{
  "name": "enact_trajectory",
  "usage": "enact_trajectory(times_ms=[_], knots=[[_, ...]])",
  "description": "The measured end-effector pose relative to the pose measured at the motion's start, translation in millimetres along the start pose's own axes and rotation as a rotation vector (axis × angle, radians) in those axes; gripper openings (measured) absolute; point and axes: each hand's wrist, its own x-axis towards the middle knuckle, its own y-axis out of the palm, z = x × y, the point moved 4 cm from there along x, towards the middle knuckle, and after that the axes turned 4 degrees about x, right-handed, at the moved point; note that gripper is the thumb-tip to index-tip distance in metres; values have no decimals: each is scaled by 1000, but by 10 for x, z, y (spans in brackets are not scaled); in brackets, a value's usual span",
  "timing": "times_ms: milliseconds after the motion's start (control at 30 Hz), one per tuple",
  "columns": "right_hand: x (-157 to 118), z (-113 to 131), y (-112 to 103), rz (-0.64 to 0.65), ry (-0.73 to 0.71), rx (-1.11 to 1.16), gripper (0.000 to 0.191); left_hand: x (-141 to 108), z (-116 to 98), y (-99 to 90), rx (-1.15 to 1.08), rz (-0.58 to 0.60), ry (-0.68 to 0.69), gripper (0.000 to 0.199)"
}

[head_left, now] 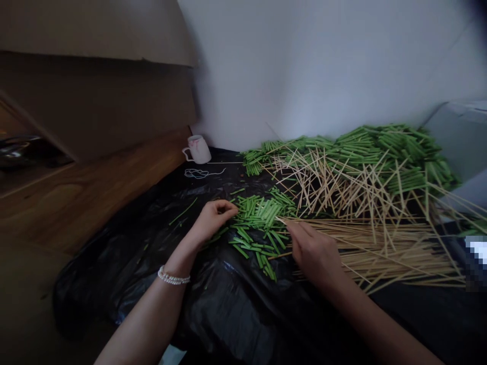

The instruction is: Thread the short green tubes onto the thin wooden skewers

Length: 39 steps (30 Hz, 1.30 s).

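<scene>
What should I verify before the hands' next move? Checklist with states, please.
1. Right hand gripping a wooden stick: ok, tip at the cut green stems.
2. Left hand holding a stem piece: cannot tell, fingertips too small to read.
3. Upper wooden sticks aligned: not ok, crisscrossed.
4. Black plastic sheet smooth: not ok, creased.
5. White mug upright, apart from both hands: ok.

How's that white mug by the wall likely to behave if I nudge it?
The mug stands upright on black plastic, so a gentle nudge would probably slide it. The plastic looks wrinkled, so it might catch and tip.
</scene>
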Motion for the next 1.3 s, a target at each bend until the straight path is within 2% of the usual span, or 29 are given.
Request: enact_trajectory(times_ms=[167, 300, 467, 567, 733, 900, 1000, 1067, 1167, 1300], knots=[[-12, 33, 16, -18, -29, 5, 34, -6, 5, 61, 363, 48, 179, 17], [-12, 40, 14, -13, -19, 4, 34, 0, -10, 133, 505, 80, 313, 16], [-9, 40, 18, 16, -6, -15, 34, 5, 1, 101, 565, 70, 285, 14], [-10, 48, 20, 1, -17, -19, 32, -13, 4, 85, 621, 99, 277, 15], [-16, 69, 29, -11, -36, -26, 31, -38, -10, 86, 748, 70, 275, 11], [-23, 70, 42, 10, -38, -32, 31, -36, 8, 113, 724, 88, 270, 9], [-30, 63, 44, 4, -31, -35, 31, -34, -36, 95, 631, 34, 277, 7], [-33, 62, 47, 10, -31, -36, 31, -35, -83, 65, 473, -48, 250, 7], [-33, 67, 45, 18, -28, -32, 32, -38, -90, 56, 52, -117, 104, 16], [-29, 103, 17, -3, -51, -15, 32, -51, -15, 205, -564, -4, -129, 31]])
